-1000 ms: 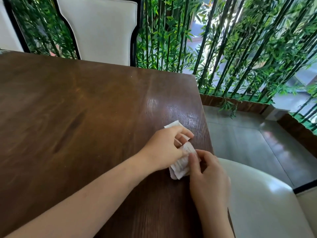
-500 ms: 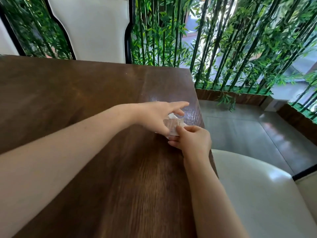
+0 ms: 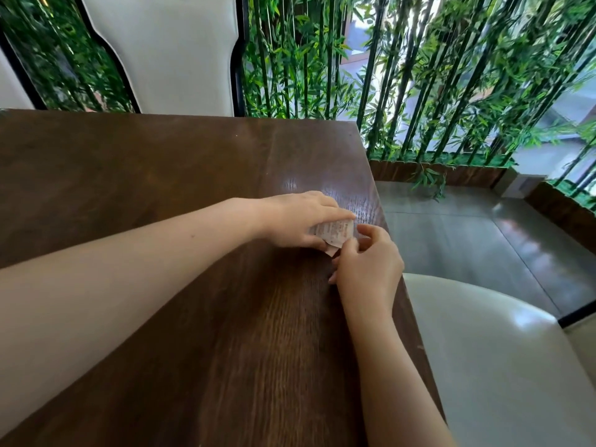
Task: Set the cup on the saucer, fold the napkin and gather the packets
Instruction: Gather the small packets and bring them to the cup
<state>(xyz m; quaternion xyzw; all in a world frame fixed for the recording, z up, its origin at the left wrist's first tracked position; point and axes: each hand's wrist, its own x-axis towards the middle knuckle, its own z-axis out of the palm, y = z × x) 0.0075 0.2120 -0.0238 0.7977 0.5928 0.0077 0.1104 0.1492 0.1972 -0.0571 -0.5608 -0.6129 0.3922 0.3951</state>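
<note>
Nearest the camera, both bare forearms reached out over the dark wooden bench (image 3: 161,175), the left from about 8 o'clock, the right from about 5 o'clock. The pale seat (image 3: 490,356) of a chair sat just off the bench's right edge, at about 4 o'clock.

The hands met near that right edge, a little to the 2 o'clock side of the frame's centre. The right hand (image 3: 367,269) lay closer, knuckles up, its grip a narrow pinch: thumb and forefinger were closed on the near corner of the packets (image 3: 335,232), the other fingers curled under. The left hand (image 3: 296,221) sat just beyond and at 9 o'clock of it, palm down, arched over the packets. Its grip was partly closed, forefinger stretched along their far edge and thumb under the near one, so the packets were held between the two. The packets were small, pale and printed, bunched together; I cannot tell how many there were, nor whether they touched the wood or were held just above it. One pinkish corner stuck out toward the right hand.

Farther off, at 11 o'clock, a white chair back (image 3: 167,53) with a dark frame stood against the bench's far edge. From 12 to 2 o'clock ran a bamboo screen (image 3: 419,75) in a wooden planter, with grey floor (image 3: 467,227) before it.
</note>
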